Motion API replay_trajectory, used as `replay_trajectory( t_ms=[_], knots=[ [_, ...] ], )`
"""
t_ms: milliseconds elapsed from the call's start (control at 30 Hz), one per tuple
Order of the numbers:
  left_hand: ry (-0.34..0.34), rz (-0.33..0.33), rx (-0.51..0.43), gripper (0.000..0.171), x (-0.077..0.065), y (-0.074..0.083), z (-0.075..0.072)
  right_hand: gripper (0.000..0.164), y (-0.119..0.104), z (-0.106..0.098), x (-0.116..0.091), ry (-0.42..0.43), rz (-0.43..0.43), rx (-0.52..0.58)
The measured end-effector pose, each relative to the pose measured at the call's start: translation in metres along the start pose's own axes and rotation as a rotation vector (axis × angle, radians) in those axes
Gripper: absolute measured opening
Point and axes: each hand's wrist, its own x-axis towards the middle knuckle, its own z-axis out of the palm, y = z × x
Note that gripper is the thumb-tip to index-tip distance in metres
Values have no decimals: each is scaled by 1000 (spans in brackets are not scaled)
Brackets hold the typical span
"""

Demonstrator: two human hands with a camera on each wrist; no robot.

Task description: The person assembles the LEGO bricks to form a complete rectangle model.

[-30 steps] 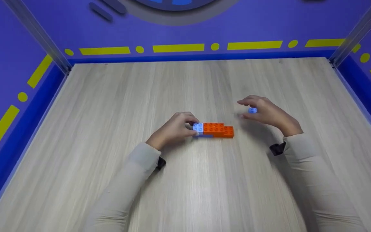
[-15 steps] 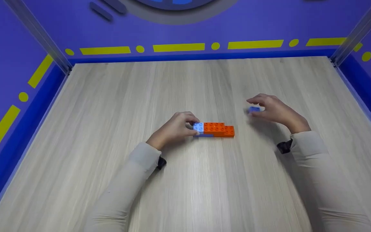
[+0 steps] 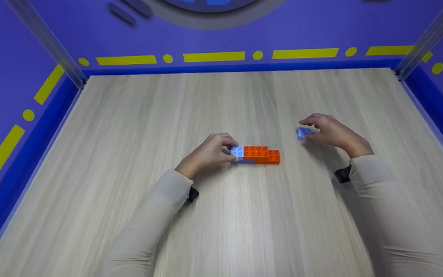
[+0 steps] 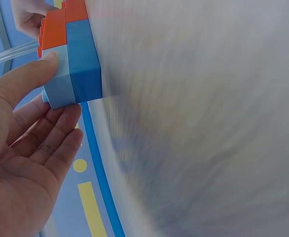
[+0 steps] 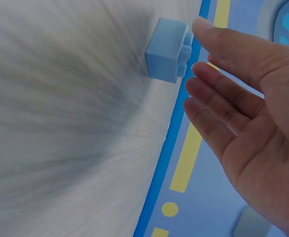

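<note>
My left hand pinches the left end of a row of joined toy building bricks on the table, the thumb on a light blue brick. Beside that brick on the upper layer sits an orange brick. Underneath lie a darker blue brick and another orange brick that sticks out to the right. Farther right, a loose light blue brick stands on the table, studs up. My right hand is spread beside it, thumb and fingers apart; whether the thumb touches it is unclear.
The bricks stand on a pale wood-grain table. Purple-blue panels with yellow marks enclose its back and sides. A dark camera is worn at my right wrist, another at my left.
My right hand has moved right, and the loose light blue brick has shifted slightly right and shows more plainly between the fingers. The left hand and joined bricks hold still.
</note>
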Motion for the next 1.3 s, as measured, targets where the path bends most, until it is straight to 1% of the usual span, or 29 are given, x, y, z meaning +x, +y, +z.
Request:
replay_trajectory(
  t_ms=[300,433,633,833,1000,1067,1300],
  knots=[
    [-2,6,-2,30,0,-1,1,47,5,4,0,-6,40,25],
    [-3,5,0,30,0,-1,1,47,7,6,1,-12,50,16],
    [-3,5,-5,29,0,-1,1,47,8,8,2,-25,52,15],
    [-3,-12,-9,30,-1,0,0,45,7,9,3,-25,49,3],
    [0,-19,5,31,-1,0,0,43,7,9,4,-23,52,1],
    [0,-17,10,31,-1,0,0,42,7,9,4,-23,51,-1],
    [6,41,17,29,0,0,-1,43,7,8,3,-30,50,2]
  ],
)
